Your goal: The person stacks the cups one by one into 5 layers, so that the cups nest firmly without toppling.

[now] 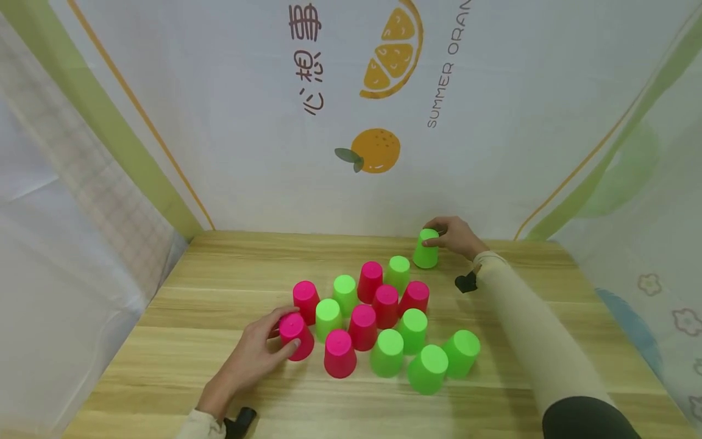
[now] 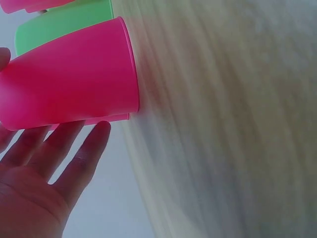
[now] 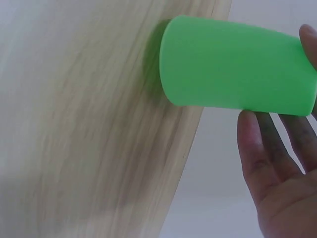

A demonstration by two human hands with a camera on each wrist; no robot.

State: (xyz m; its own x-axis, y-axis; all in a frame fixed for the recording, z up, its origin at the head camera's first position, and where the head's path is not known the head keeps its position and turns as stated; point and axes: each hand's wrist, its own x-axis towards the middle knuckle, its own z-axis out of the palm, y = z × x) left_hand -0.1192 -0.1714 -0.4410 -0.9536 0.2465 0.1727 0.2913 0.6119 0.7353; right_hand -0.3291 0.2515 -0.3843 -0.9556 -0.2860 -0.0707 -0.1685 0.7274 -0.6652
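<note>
My left hand [image 1: 253, 349] holds an upside-down pink cup [image 1: 294, 336] at the left end of a group of cups, thumb on the near side and fingers round the far side. In the left wrist view this pink cup [image 2: 74, 79] has its rim right at the tabletop, with a green cup [image 2: 64, 25] behind it. At the back right, my right hand [image 1: 459, 236] grips an upside-down green cup [image 1: 426, 253] near its base, apart from the others. The right wrist view shows thumb and fingers on opposite sides of that green cup [image 3: 233, 64].
Several upside-down pink and green cups stand close together mid-table, among them a pink cup [image 1: 339, 353] in front and a green cup [image 1: 462, 352] at the right. A white printed cloth [image 1: 263, 183] hangs behind the wooden table [image 1: 181, 341].
</note>
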